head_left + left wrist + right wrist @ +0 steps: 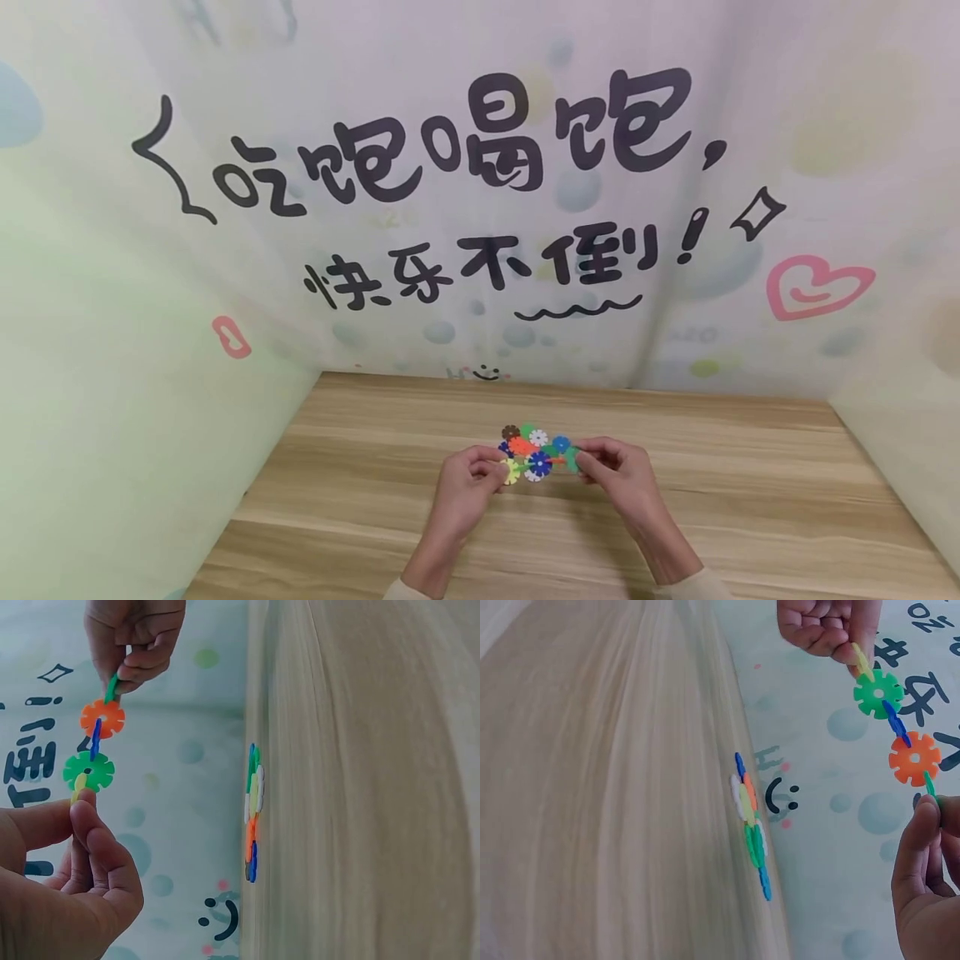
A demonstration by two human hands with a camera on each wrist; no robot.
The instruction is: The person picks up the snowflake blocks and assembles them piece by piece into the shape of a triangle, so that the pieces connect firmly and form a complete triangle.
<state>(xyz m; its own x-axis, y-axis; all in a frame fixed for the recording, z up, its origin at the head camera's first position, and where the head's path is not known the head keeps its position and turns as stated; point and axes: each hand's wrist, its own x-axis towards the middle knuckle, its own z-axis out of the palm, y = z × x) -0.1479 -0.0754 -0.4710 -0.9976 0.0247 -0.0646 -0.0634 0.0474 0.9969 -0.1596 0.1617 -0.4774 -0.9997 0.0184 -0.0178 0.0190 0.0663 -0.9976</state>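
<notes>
Stretched between the two hands is a short chain of notched plastic discs, slotted into one another edge to edge. My left hand (467,492) pinches the yellow disc (79,784) at one end between thumb and fingertips. From there the chain runs through a green disc (878,694), a blue disc (540,463) and an orange disc (914,759). At the other end my right hand (625,479) pinches a second green disc (112,687). Both wrist views show the chain raised off the table, with neighbouring discs turned crosswise.
Behind the chain, several loose discs lie close together on the wooden table (360,483), among them a brown disc (511,432) and a white disc (538,437). A printed curtain (420,333) with dark lettering stands along the table's back edge, and pale walls flank both sides.
</notes>
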